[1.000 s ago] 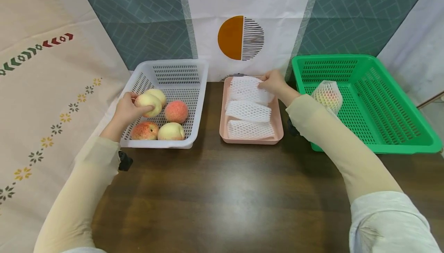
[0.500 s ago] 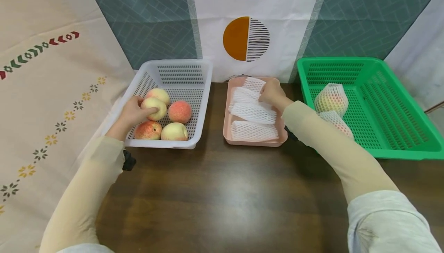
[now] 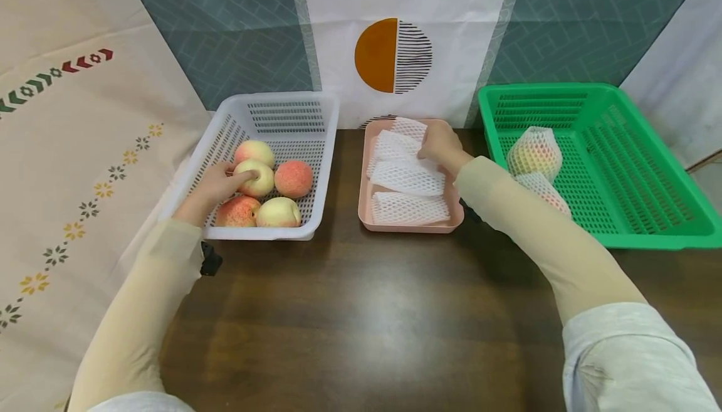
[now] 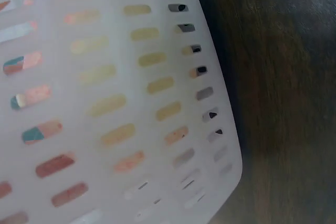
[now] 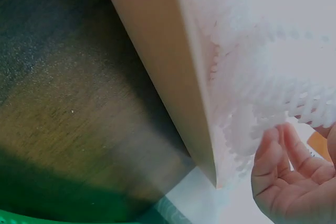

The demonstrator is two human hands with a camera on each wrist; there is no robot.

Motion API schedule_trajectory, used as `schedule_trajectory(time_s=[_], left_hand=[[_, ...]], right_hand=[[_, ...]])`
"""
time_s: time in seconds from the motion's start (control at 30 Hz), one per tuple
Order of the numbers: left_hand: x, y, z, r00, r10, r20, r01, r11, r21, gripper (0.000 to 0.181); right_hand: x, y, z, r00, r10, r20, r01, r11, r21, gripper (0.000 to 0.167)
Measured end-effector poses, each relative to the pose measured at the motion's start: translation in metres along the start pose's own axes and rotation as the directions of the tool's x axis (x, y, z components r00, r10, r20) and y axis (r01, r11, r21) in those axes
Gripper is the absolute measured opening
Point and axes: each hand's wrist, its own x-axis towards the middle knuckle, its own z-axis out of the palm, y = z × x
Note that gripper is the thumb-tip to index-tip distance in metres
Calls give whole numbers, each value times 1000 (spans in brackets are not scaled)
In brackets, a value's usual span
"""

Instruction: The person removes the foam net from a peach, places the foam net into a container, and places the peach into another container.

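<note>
Taking 12 o'clock as straight ahead of you, the bare wood of the table (image 3: 361,311) comes first. Past it, at 11 o'clock, is the white basket (image 3: 254,234), where a mottled red peach (image 3: 238,212) and a pale peach (image 3: 279,213) lie side by side along the near edge. At 12 o'clock is the pink tray (image 3: 412,228), with a flat net sleeve (image 3: 410,209) nearest you and others overlapping beyond it, too tangled to count surely.

A little farther, your left hand (image 3: 213,187) grips a cream peach (image 3: 262,184), thumb over its top, among the others in the white basket; your left wrist view shows only the basket's side. A coral peach (image 3: 293,179) sits just at its 3 o'clock, and a blushed peach (image 3: 255,152) behind it at 12.

In the green basket (image 3: 677,242), toward 1:30, one netted peach (image 3: 544,192) is partly hidden by your sleeve; a second netted fruit (image 3: 536,152) sits just beyond. Your right hand (image 3: 442,144), over the tray's far right, has curled fingers and seems to pinch a foam net (image 5: 315,103).

By my reading, two fruits are done and five are left, the cream one included; it has no net on yet.
</note>
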Motion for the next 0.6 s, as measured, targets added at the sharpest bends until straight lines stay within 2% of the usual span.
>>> schedule_trajectory(time_s=[0.23, 0.37, 0.6], left_hand=[[1, -2, 1, 997, 7, 73, -9, 999, 34, 49], [1, -3, 1, 997, 15, 78, -17, 1000, 22, 48], [-3, 0, -5, 997, -42, 68, 46, 997, -57, 49]], right_hand=[[0, -3, -10, 998, -11, 67, 13, 999, -35, 15], [-1, -4, -17, 996, -13, 92, 18, 998, -54, 17], [-7, -5, -32, 995, -42, 92, 47, 998, -50, 12]])
